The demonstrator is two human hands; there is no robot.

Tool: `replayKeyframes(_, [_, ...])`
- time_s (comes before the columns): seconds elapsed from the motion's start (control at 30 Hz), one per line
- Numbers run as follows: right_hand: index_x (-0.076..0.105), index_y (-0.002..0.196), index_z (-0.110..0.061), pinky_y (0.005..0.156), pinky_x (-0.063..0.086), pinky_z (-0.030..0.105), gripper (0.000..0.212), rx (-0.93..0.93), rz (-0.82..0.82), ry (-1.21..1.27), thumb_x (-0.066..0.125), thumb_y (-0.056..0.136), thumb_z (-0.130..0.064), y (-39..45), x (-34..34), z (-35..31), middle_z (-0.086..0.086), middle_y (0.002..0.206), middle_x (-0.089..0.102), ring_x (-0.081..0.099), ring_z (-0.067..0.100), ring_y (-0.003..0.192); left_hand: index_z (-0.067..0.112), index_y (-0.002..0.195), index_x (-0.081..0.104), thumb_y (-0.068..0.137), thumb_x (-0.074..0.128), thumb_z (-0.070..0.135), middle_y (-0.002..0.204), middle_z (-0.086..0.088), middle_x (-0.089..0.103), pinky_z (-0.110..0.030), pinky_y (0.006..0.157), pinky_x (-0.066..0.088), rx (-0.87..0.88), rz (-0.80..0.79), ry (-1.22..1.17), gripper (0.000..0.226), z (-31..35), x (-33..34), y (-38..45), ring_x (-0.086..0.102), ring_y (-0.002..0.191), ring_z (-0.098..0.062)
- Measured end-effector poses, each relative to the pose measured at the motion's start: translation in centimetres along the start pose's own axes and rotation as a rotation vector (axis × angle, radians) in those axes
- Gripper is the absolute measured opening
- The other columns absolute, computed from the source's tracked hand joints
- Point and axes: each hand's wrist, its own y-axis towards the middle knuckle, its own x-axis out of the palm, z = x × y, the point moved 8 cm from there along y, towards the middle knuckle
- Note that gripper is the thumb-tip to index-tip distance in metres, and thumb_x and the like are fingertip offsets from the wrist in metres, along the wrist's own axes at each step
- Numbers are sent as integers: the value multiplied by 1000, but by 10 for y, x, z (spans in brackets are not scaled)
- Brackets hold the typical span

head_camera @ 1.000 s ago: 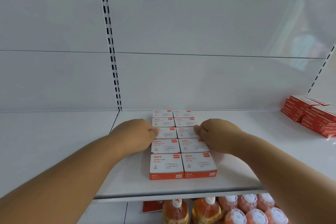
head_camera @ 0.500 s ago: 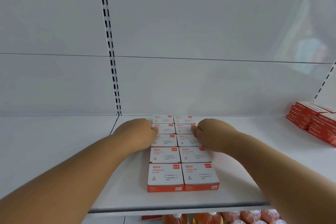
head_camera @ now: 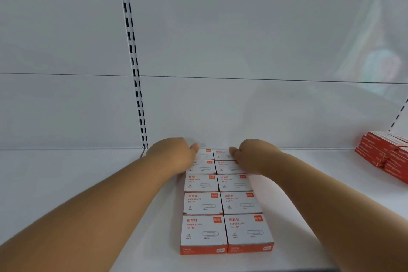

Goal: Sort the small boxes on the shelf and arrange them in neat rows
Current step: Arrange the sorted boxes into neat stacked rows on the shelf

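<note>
The small white-and-orange paper-clip boxes [head_camera: 224,203] lie flat on the white shelf [head_camera: 88,174] in two touching columns of five, running from the shelf's front edge back to the rear wall. Compared with a second ago, both hands have slid from the middle of the block to its far end: the left hand [head_camera: 171,153] now rests against the outer left side of the two rearmost boxes, the right hand [head_camera: 254,154] against the outer right side of the same pair, each thumb lying over a rear box's top. The hands stand apart with the rear boxes between them; the fingers are hidden behind the knuckles, so I cannot tell whether they curl round the boxes or press flat. The block itself keeps its order. A stack of red boxes [head_camera: 385,153] sits well apart at the shelf's right end.
</note>
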Motion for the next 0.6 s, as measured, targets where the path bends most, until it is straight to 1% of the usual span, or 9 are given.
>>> replayKeyframes(0.07, [51, 83, -16, 71, 43, 31, 46, 10, 13, 29, 26, 101, -50, -1, 2, 0, -1, 79, 56, 56, 19, 79, 16, 125, 48, 99, 30, 57, 109, -2, 63, -34, 73, 46, 24, 64, -28, 52, 2, 1, 2, 60, 97, -23])
replayKeyframes(0.13, [50, 95, -17, 71, 44, 33, 40, 3, 85, 65, 29, 100, -50, -2, 0, 2, -3, 84, 54, 56, 21, 85, 25, 128, 46, 98, 37, 55, 120, -1, 56, -35, 80, 49, 93, 103, -103, 44, 5, 4, 4, 57, 103, -22])
replayKeyframes(0.2, [47, 112, -19, 75, 44, 34, 34, -57, 174, 169, 35, 99, -48, -4, -5, 0, -2, 99, 51, 56, 23, 92, 32, 127, 51, 98, 43, 50, 128, 0, 50, -34, 87, 47, 168, 126, -195, 35, 9, 5, 6, 54, 111, -20])
replayKeyframes(0.27, [48, 124, -27, 80, 44, 33, 33, -159, 189, 285, 41, 98, -46, -5, -5, -7, -2, 113, 50, 57, 21, 98, 32, 116, 60, 98, 49, 43, 123, 3, 54, -32, 86, 46, 215, 131, -299, 25, 12, 4, 7, 55, 107, -17])
replayKeyframes(0.3, [51, 124, -29, 82, 44, 31, 32, -195, 173, 322, 44, 98, -46, -4, -4, -10, -3, 117, 51, 56, 18, 100, 30, 110, 62, 97, 51, 41, 118, 4, 56, -30, 83, 46, 226, 129, -344, 20, 13, 4, 7, 56, 103, -15])
replayKeyframes(0.37, [58, 117, -30, 81, 42, 28, 27, -211, 146, 345, 48, 96, -46, -2, -1, -13, -4, 115, 54, 55, 15, 99, 29, 103, 64, 97, 54, 39, 113, 6, 58, -29, 79, 46, 226, 130, -393, 16, 12, 6, 8, 57, 98, -13])
replayKeyframes(0.43, [59, 112, -30, 79, 41, 27, 26, -194, 144, 353, 49, 95, -47, 0, 2, -12, -5, 112, 55, 55, 14, 98, 30, 101, 64, 97, 55, 39, 110, 7, 58, -28, 77, 46, 221, 130, -401, 14, 11, 7, 8, 57, 97, -13])
replayKeyframes(0.6, [59, 112, -30, 79, 42, 28, 26, -184, 144, 356, 50, 95, -48, 1, 3, -12, -5, 112, 55, 55, 15, 100, 31, 101, 64, 96, 55, 40, 107, 10, 55, -28, 76, 47, 210, 118, -432, 13, 10, 8, 9, 58, 97, -13])
